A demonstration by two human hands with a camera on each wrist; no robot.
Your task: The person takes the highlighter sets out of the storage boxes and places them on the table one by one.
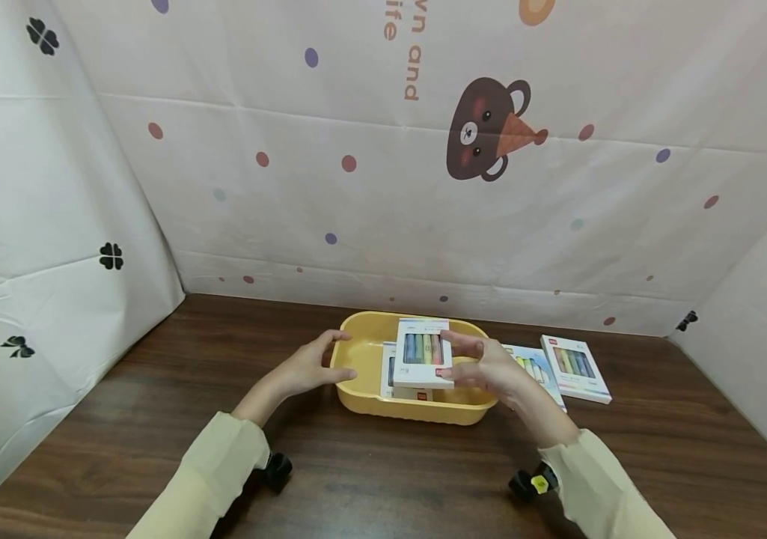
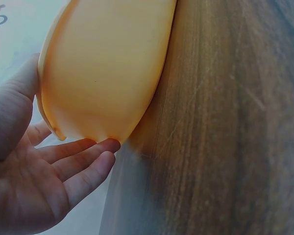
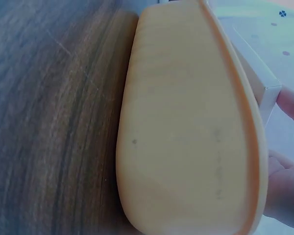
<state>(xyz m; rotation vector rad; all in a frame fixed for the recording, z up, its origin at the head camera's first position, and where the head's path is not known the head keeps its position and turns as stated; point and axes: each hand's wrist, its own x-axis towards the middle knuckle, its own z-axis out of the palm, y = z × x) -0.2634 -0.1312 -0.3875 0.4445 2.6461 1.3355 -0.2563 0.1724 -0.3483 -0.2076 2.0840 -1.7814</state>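
Note:
In the head view, my right hand (image 1: 487, 367) pinches a white box of coloured sticks (image 1: 423, 376) between thumb and fingers. A clear window in its front shows blue, green, yellow and red sticks. The held box is above the yellow plastic basin (image 1: 363, 404), over another white box (image 1: 387, 374) that lies inside and is partly covered. At the basin's left end, my left hand (image 1: 305, 367) grips the rim. In the left wrist view, its thumb passes behind the rim while fingertips (image 2: 108, 146) touch the outer wall. The basin wall hides part of my right hand in the right wrist view.
Right of the basin, a light-blue box with yellowish sticks (image 1: 536, 365) lies partly behind my right hand. Farther right lies a white windowed box (image 1: 578, 370). Both are on the dark wooden table (image 1: 383, 479). A patterned white sheet (image 1: 275, 209) hangs behind and at the sides.

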